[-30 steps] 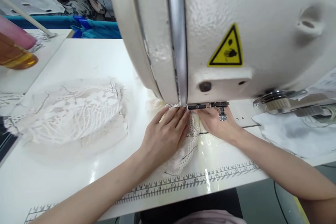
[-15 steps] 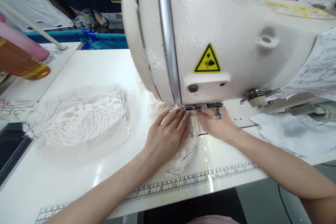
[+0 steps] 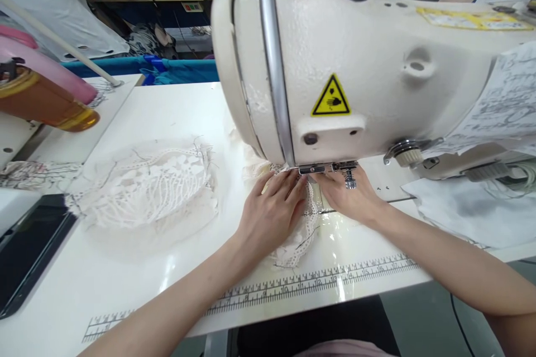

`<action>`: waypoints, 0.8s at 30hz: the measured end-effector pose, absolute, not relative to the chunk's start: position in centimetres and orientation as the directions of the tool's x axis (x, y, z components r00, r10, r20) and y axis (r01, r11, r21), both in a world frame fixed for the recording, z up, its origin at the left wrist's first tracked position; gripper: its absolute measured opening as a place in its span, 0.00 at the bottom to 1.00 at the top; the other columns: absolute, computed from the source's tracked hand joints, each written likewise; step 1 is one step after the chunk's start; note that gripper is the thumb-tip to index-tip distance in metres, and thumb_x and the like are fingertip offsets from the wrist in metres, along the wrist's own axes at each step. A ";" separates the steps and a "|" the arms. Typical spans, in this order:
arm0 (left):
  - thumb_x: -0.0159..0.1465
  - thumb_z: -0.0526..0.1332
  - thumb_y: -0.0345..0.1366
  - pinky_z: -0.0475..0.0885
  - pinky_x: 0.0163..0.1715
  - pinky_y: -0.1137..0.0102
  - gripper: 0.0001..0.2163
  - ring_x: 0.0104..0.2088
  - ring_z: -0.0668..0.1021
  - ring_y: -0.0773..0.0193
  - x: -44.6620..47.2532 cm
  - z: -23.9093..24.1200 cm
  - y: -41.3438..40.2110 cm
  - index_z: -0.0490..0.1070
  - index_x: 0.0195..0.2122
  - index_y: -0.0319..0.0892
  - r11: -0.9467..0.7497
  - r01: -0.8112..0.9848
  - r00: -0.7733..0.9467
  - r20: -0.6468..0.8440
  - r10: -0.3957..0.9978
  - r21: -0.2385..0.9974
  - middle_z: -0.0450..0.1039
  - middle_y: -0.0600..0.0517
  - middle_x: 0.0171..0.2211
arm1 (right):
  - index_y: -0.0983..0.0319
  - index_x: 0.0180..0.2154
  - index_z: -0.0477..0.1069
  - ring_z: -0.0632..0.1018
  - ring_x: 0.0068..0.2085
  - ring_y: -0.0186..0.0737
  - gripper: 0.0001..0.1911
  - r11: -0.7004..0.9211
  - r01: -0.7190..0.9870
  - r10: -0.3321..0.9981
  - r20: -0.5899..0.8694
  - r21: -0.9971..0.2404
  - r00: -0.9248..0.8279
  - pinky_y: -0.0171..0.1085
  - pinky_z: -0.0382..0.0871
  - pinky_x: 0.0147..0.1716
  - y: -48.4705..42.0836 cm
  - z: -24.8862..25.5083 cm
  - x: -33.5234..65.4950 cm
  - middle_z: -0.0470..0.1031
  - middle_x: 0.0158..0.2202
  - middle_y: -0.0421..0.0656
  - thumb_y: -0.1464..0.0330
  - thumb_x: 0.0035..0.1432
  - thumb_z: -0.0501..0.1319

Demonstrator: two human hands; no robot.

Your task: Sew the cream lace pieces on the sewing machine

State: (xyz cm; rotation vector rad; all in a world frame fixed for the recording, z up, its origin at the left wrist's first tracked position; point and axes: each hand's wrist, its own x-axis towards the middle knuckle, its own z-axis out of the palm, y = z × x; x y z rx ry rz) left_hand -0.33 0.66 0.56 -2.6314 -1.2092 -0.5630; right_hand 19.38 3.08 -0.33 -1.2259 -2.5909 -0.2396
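My left hand (image 3: 274, 204) lies palm down with its fingers stretched out on a strip of white lace (image 3: 302, 242), just left of the presser area of a sewing machine (image 3: 368, 67). The lace runs under the machine head, and its near end with loose dark threads lies on the table. To the right of the needle area, my right hand (image 3: 349, 194) rests low by the lace edge. Its fingertips go out of sight behind the machine head, so their grip is hidden. The needle itself is also hidden.
Another lace piece (image 3: 154, 189) lies left on the white table (image 3: 184, 279), near a black phone (image 3: 37, 245). Pink and amber bottles (image 3: 50, 100) stand at far left. White cloth (image 3: 456, 212) lies right. A printed ruler (image 3: 314, 284) follows the front edge. A person in white (image 3: 54, 0) sits beyond.
The whole view has shifted slightly to the right in the picture. Relative to the ruler, the near end of the lace sits a little farther forward. Both hands keep nearly the same pose.
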 end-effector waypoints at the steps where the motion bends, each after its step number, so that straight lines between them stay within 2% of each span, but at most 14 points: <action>1: 0.67 0.55 0.35 0.68 0.51 0.55 0.16 0.51 0.75 0.53 -0.3 0.7 0.6 0.67 0.54 0.37 -0.650 0.759 0.600 0.417 0.683 -0.028 0.72 0.43 0.52 | 0.59 0.50 0.70 0.76 0.38 0.43 0.22 0.633 0.773 0.720 0.339 0.035 -0.605 0.44 0.66 0.38 3.1 -0.3 19.4 0.79 0.39 0.45 0.78 0.58 0.48; 4: 0.66 0.56 0.33 0.69 0.48 0.55 0.13 0.49 0.76 0.53 -0.4 1.7 0.3 0.70 0.50 0.39 -0.671 0.739 0.621 0.442 0.648 -0.055 0.74 0.44 0.50 | 0.58 0.42 0.73 0.75 0.36 0.38 0.18 0.701 0.713 0.634 0.442 0.017 -0.634 0.39 0.64 0.34 3.0 -0.1 19.5 0.78 0.41 0.41 0.79 0.57 0.50; 6: 0.65 0.56 0.31 0.71 0.41 0.59 0.09 0.44 0.78 0.56 -0.6 2.7 -0.2 0.72 0.45 0.41 -0.724 0.686 0.669 0.453 0.589 -0.072 0.77 0.47 0.45 | 0.58 0.37 0.73 0.74 0.34 0.35 0.18 0.760 0.650 0.562 0.485 0.017 -0.670 0.37 0.62 0.32 2.9 0.0 19.6 0.78 0.38 0.37 0.81 0.54 0.50; 9: 0.64 0.58 0.32 0.69 0.29 0.67 0.05 0.33 0.78 0.64 -1.4 4.1 -1.6 0.73 0.36 0.42 -0.864 0.484 0.819 0.420 0.391 -0.139 0.78 0.51 0.37 | 0.59 0.30 0.72 0.71 0.33 0.34 0.18 0.826 0.563 0.472 0.503 0.036 -0.724 0.36 0.61 0.33 2.9 0.0 19.7 0.77 0.32 0.35 0.83 0.49 0.50; 11: 0.64 0.59 0.36 0.68 0.26 0.68 0.05 0.32 0.76 0.65 -2.1 4.5 -3.0 0.73 0.34 0.42 -0.911 0.347 0.900 0.351 0.256 -0.223 0.77 0.51 0.37 | 0.59 0.28 0.71 0.70 0.33 0.34 0.18 0.846 0.532 0.445 0.505 0.034 -0.740 0.36 0.61 0.34 3.0 0.0 19.7 0.76 0.29 0.34 0.84 0.46 0.49; 13: 0.63 0.60 0.36 0.68 0.26 0.68 0.05 0.36 0.76 0.63 -2.8 4.3 -4.5 0.73 0.37 0.43 -0.910 0.292 0.941 0.259 0.218 -0.296 0.76 0.50 0.42 | 0.58 0.27 0.70 0.69 0.31 0.33 0.18 0.846 0.532 0.446 0.506 0.031 -0.738 0.36 0.60 0.34 3.1 0.0 19.6 0.75 0.27 0.33 0.84 0.45 0.49; 16: 0.63 0.59 0.31 0.68 0.29 0.68 0.07 0.43 0.75 0.59 -3.4 3.6 -6.4 0.73 0.41 0.40 -0.886 0.336 0.937 0.208 0.280 -0.319 0.75 0.46 0.46 | 0.58 0.26 0.69 0.68 0.30 0.34 0.17 0.845 0.533 0.446 0.506 0.033 -0.738 0.36 0.59 0.33 3.3 -0.1 19.7 0.75 0.28 0.33 0.83 0.48 0.48; 19: 0.64 0.53 0.25 0.70 0.30 0.69 0.09 0.42 0.77 0.58 -3.5 3.4 -6.9 0.72 0.42 0.37 -0.858 0.462 0.871 0.299 0.390 -0.224 0.76 0.44 0.44 | 0.58 0.27 0.69 0.68 0.30 0.34 0.15 0.858 0.514 0.433 0.530 0.006 -0.729 0.37 0.59 0.33 3.3 -0.1 19.8 0.76 0.29 0.34 0.80 0.50 0.49; 22: 0.67 0.49 0.27 0.71 0.25 0.72 0.09 0.35 0.80 0.61 -3.5 4.6 -5.9 0.67 0.44 0.38 -0.713 0.699 0.654 0.357 0.668 0.054 0.77 0.45 0.39 | 0.60 0.30 0.70 0.69 0.30 0.35 0.10 0.871 0.490 0.421 0.571 -0.037 -0.705 0.37 0.58 0.33 3.0 0.0 19.9 0.76 0.29 0.36 0.73 0.53 0.51; 24: 0.69 0.49 0.34 0.66 0.17 0.73 0.08 0.24 0.78 0.64 -3.4 6.0 -4.6 0.65 0.44 0.40 -0.528 0.811 0.454 0.298 0.840 0.253 0.77 0.49 0.31 | 0.60 0.34 0.70 0.69 0.30 0.36 0.11 0.870 0.491 0.424 0.580 -0.047 -0.696 0.39 0.58 0.35 2.9 0.0 19.9 0.76 0.30 0.38 0.63 0.57 0.53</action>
